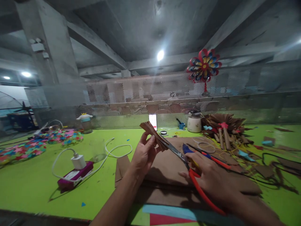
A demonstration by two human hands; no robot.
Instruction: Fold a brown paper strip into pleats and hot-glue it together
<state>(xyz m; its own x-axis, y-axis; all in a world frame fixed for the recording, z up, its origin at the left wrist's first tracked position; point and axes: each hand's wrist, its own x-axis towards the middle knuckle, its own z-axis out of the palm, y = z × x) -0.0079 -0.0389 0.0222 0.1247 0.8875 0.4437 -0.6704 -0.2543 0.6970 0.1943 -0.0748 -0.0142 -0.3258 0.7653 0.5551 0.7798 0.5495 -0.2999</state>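
Left hand pinching pleated brown paper above the worktop, between its near and far edges, presumably keeping folds aligned; right hand gripping red-handled scissors, blades at the paper's lower end

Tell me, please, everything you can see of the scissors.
The scissors have grey, metallic-looking blades and a long orange-red handle loop; the rest of the handles is largely hidden by the right hand gripping them. They are held tilted above brown sheets, blades pointing forward and to the left. The blades' front ends meet the folded brown paper pinched in the left hand; how far they are open is unclear.
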